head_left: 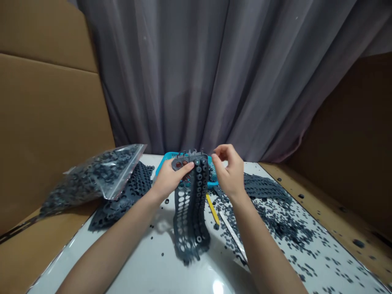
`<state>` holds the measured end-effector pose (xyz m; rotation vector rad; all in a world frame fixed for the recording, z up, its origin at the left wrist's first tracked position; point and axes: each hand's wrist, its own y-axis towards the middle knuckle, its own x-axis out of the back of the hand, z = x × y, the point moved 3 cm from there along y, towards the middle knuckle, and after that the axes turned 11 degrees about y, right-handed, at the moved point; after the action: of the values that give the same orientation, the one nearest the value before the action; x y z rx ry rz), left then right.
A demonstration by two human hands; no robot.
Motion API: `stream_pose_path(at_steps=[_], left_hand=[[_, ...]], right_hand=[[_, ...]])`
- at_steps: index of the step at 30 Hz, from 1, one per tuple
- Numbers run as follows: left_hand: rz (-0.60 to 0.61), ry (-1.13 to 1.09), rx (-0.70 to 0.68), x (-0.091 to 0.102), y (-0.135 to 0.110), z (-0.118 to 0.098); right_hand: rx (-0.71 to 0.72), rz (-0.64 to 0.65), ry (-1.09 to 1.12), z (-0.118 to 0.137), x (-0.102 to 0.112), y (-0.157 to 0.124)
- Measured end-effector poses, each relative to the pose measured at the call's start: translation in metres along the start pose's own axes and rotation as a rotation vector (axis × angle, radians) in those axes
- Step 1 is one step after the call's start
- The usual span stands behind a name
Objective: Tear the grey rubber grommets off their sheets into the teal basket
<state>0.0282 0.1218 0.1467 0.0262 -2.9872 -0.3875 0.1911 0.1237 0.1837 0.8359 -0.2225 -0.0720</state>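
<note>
A long dark grey rubber sheet [192, 216], perforated with rows of round holes, hangs down above the white table. My left hand [171, 175] grips its upper left part, the thumb lying on the front face. On the left the holes are see-through, while the right-hand rows hold ring-shaped pieces. Beside the sheet's upper right corner is my right hand [228, 169], its thumb and index finger curled toward each other. Whether something small sits between those fingertips I cannot make out. Behind the sheet stands a blue plastic basket [167, 156], partly hidden.
At left, a clear zip bag [98, 175] of small dark pieces leans on stacked perforated sheets [131, 196]. More sheets [266, 188] lie at right among scattered dark bits [284, 228]. A yellow strip [212, 209] and a white strip [232, 234] rest on the table [147, 261].
</note>
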Motion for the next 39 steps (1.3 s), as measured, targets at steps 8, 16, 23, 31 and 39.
stream_pose_path(at_steps=[8,16,23,31,39], left_hand=[[0.052,0.260,-0.248,0.005,0.010,0.001],[0.112,0.207,-0.256,-0.002,0.013,0.012],[-0.050,-0.450,0.149,-0.016,0.012,0.027],[-0.342,-0.412,0.066,0.011,0.026,0.032],[-0.190,-0.432,0.081,0.003,0.024,0.030]], right_hand=[[0.032,0.505,-0.225,-0.015,-0.020,-0.008],[-0.134,0.580,0.119,-0.025,-0.029,-0.009],[-0.413,0.204,0.742,-0.043,-0.057,-0.020],[-0.348,0.112,0.878,-0.055,-0.040,-0.004],[-0.434,0.199,0.889,-0.075,-0.035,-0.006]])
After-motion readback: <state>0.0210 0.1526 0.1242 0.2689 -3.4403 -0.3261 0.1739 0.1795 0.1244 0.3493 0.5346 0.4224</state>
